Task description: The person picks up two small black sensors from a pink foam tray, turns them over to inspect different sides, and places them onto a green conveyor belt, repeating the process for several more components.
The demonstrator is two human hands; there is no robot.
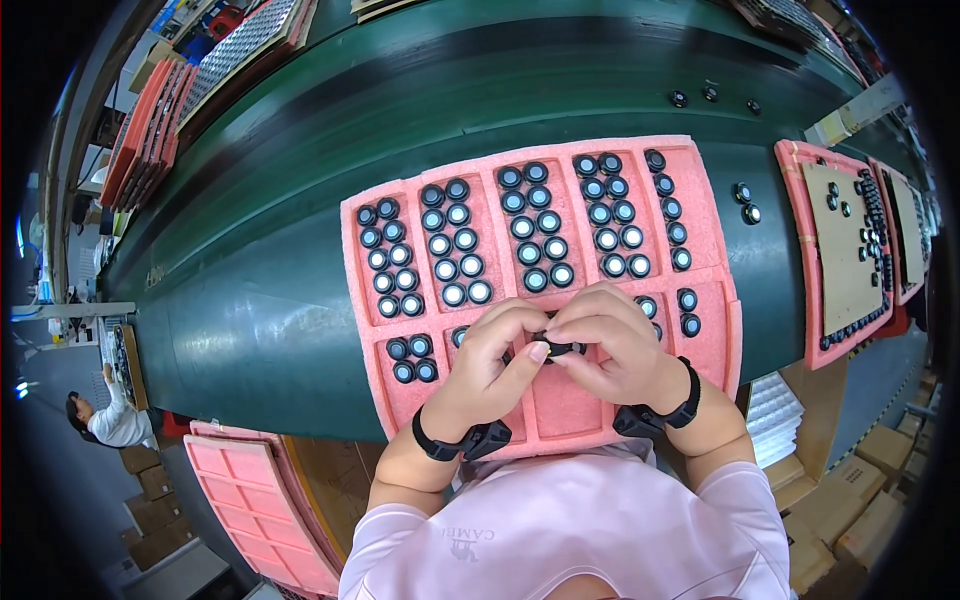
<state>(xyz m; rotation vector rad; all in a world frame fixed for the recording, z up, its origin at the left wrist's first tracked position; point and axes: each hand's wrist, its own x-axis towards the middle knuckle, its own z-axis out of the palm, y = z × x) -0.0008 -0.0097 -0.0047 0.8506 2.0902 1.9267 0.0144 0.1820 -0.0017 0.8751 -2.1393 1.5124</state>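
Observation:
My left hand [493,362] and my right hand [617,345] meet over the near half of a pink foam tray [568,412]. Between their fingertips they pinch a small black round part [562,350], mostly covered by the fingers. Rows of black round parts with pale discs on top [466,239] fill the tray's far compartments. Closer to me, a small cluster of these parts [411,358] sits at the left, and a pair [689,312] at the right. My hands hide some parts in the middle.
The tray lies on a green conveyor belt [260,300]. Loose parts [747,204] rest on the belt to the right. Beyond them, another pink tray [812,260] carries a brown board and scattered parts. Stacked pink trays [262,500] stand lower left. A person [115,412] works far left.

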